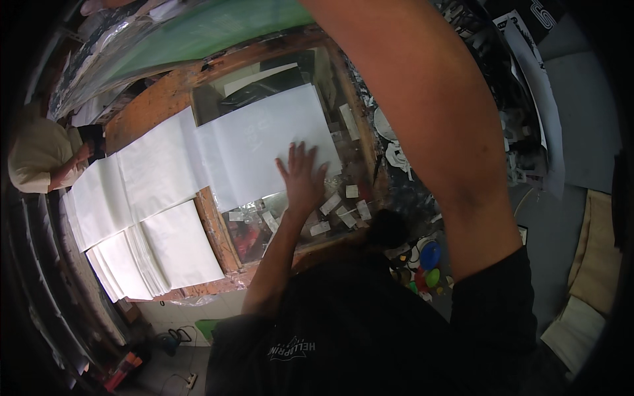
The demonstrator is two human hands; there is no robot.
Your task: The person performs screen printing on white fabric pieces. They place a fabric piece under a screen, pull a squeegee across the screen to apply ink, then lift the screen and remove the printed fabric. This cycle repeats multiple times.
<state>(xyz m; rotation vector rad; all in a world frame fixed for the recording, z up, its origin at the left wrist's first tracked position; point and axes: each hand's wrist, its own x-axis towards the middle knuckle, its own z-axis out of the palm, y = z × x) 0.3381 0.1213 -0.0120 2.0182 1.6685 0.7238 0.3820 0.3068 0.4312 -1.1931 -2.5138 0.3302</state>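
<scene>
My left hand (304, 179) lies flat with its fingers spread on the lower right part of a smooth white sheet (257, 155). The sheet rests on a glass panel (254, 228) set into a worn wooden table, and faint marks show near its upper middle. My right arm (422, 86) reaches up across the picture and leaves it at the top edge, so the right hand is out of sight. Beside the left wrist, several small pale paper pieces (330, 204) are scattered on the glass.
White sheets (162, 162) and a folded white stack (135, 261) cover the table's left side. A green translucent panel (191, 39) leans over the far side. Another person (43, 158) stands at the far left. Blue and green lids (430, 255) sit at the lower right.
</scene>
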